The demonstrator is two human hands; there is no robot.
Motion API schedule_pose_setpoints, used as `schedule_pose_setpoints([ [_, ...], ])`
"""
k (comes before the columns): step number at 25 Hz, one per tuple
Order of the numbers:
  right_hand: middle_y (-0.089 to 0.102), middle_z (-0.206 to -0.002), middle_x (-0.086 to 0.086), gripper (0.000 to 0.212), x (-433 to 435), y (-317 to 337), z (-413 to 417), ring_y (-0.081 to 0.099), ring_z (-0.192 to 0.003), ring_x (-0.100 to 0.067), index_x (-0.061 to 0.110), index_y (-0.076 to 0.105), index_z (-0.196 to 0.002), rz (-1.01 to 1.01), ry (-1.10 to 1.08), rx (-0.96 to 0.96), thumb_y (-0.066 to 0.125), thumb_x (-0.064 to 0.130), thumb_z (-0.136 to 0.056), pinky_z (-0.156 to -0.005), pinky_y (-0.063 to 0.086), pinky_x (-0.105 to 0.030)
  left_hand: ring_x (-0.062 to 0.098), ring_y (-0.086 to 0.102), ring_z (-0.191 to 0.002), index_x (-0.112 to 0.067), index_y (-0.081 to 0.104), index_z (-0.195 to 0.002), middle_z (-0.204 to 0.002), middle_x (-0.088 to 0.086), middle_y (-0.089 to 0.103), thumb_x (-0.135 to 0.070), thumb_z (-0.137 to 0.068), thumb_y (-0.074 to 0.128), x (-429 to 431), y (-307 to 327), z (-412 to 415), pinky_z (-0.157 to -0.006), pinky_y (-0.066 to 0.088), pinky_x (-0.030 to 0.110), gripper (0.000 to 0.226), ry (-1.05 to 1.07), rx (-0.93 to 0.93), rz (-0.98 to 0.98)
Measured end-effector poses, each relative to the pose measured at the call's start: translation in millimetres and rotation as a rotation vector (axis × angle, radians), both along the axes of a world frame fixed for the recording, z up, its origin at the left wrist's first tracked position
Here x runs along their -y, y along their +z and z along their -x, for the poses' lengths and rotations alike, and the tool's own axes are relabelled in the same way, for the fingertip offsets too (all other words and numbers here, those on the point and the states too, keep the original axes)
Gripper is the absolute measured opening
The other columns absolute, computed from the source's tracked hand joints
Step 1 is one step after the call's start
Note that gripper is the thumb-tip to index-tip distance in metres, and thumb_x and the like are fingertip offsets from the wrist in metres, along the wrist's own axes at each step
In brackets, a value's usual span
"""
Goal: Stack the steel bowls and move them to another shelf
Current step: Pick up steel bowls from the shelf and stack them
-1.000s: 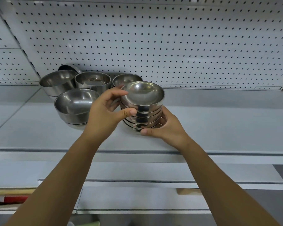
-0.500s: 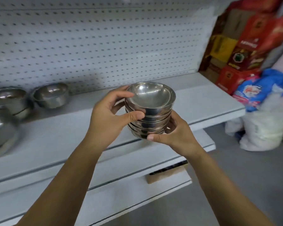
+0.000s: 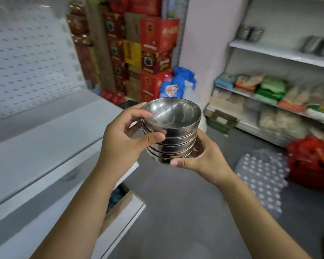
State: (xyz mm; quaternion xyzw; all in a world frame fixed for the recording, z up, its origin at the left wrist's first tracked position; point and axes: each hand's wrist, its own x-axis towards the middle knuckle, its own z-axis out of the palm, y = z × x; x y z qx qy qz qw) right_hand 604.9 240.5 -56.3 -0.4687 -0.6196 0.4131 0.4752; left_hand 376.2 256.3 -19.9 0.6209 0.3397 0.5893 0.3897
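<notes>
steel bowls | shiny, nested stack | upright | held mid-air above floor

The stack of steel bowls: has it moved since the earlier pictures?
Yes. The stack of steel bowls has left the white shelf, going past its right end; it is now over the floor.

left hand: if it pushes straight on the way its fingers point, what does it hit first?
The stack of steel bowls. The left hand grips its side, thumb on the front wall and fingers at the top rim, so nothing lies between. Beyond the stack, depth is too unclear to say.
</notes>
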Motion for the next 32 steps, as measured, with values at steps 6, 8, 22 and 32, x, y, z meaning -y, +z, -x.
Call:
schedule_pose_setpoints([
  [6, 0.071, -0.132, 0.003, 0.091, -28.0, -1.9, -100.7, 0.065, -0.128, -0.018, 0.018, 0.057, -0.141, -0.012, -0.195, 0.018, 0.1, 0.022, -0.061, -0.114, 0.047, -0.051, 0.018, 0.063, -0.126, -0.018, 0.068, -0.1, -0.13, -0.004, 0.068, -0.025, -0.064, 0.094, -73.3, -0.8, -109.1, -0.109, 0.05, 0.043, 0.046, -0.186, -0.03, -0.01],
  [8, 0.072, -0.131, 0.002, 0.089, -50.9, -3.6, -124.3, 0.065, -0.127, -0.018, 0.018, 0.058, -0.14, -0.01, -0.24, 0.007, 0.1, 0.02, -0.062, -0.114, 0.047, -0.051, 0.016, 0.063, -0.126, -0.014, 0.067, -0.101, -0.13, -0.003, 0.068, -0.022, -0.065, 0.094, -109.6, -2.1, -137.3, -0.109, 0.05, 0.042, 0.046, -0.24, -0.035, -0.006],
  [22, 0.075, -0.125, 0.003, 0.082, -285.8, 16.2, -264.4, 0.068, -0.122, -0.014, 0.019, 0.061, -0.134, -0.096, -0.548, -0.099, 0.097, 0.012, -0.061, -0.105, 0.052, -0.032, 0.016, 0.062, -0.128, -0.026, 0.067, -0.108, -0.132, -0.006, 0.068, -0.035, -0.062, 0.092, -407.6, 33.5, -320.4, -0.109, 0.049, 0.04, 0.053, -0.563, -0.114, -0.048],
  [32, 0.075, -0.123, 0.007, 0.079, -381.5, -7.5, -415.5, 0.069, -0.12, -0.012, 0.022, 0.062, -0.133, -0.03, -0.714, -0.042, 0.098, 0.018, -0.062, -0.109, 0.052, -0.043, 0.013, 0.062, -0.127, -0.018, 0.063, -0.12, -0.134, -0.001, 0.066, -0.019, -0.065, 0.094, -522.9, 8.0, -491.6, -0.108, 0.051, 0.032, 0.063, -0.725, -0.125, 0.049],
])
